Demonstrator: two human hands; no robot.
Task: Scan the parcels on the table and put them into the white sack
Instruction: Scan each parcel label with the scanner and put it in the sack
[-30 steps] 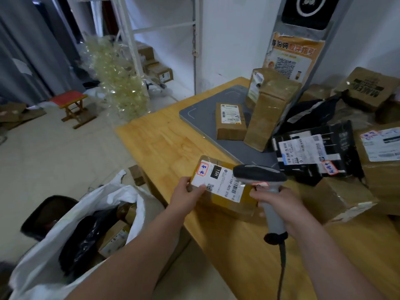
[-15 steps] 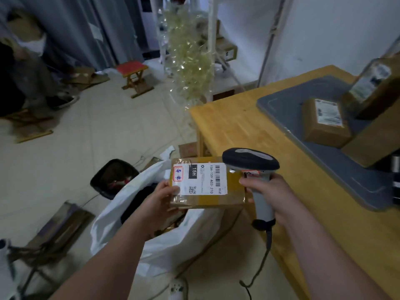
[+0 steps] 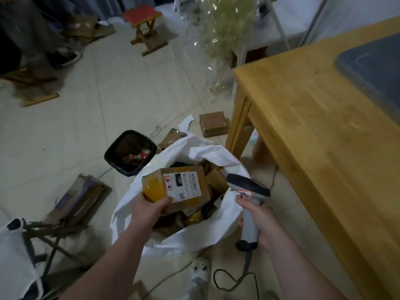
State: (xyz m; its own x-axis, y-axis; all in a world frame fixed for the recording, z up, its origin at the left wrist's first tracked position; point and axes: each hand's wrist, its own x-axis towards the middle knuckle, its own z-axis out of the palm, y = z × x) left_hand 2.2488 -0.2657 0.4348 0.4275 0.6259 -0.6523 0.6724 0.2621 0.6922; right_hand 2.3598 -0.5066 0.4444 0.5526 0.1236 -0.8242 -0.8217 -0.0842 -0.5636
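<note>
My left hand [image 3: 149,210] grips a taped brown parcel [image 3: 179,187] with a white label by its near corner. The parcel hangs tilted over the open mouth of the white sack [image 3: 207,232], which stands on the floor and holds several brown and dark parcels. To the right of the sack's rim, my right hand [image 3: 257,219] holds the grey handle of a barcode scanner [image 3: 247,187]; its dark head points left toward the sack and its cable runs down to the floor.
The wooden table [image 3: 324,118] fills the right side, with a grey mat [image 3: 376,68] at its far corner. A black bin [image 3: 129,152] stands behind the sack. A small brown box [image 3: 213,124], flattened cardboard [image 3: 80,198], a red stool [image 3: 147,27] and a power strip [image 3: 200,267] sit on the floor.
My left hand has carried the labelled parcel off the table, leftward and down over the sack's mouth. My view has swung left and down. The scanner stays in my right hand.
</note>
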